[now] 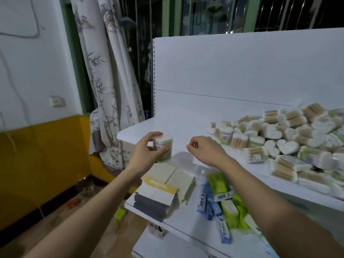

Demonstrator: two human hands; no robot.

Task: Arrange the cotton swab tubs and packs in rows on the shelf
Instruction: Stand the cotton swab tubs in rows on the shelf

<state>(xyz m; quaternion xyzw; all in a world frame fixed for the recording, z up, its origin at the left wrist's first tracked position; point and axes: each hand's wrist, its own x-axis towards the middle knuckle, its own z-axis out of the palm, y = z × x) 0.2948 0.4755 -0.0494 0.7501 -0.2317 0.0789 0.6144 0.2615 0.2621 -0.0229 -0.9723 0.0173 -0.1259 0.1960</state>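
Swab tub (163, 148) in left hand (147, 148); label print unreadable, possibly purple.

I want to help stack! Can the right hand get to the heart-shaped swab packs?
Probably yes: the right hand hovers over the bare shelf, nothing between it and the heart-shaped packs.

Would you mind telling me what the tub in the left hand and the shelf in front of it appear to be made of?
The tub looks like clear, glossy plastic: the white swab tips show through its wall and top, and a printed label wraps it. The left hand grips it. The shelf looks like sheet metal painted matt white, judging by its thin folded front edge and the slotted upright at its back; the frame cannot confirm metal.
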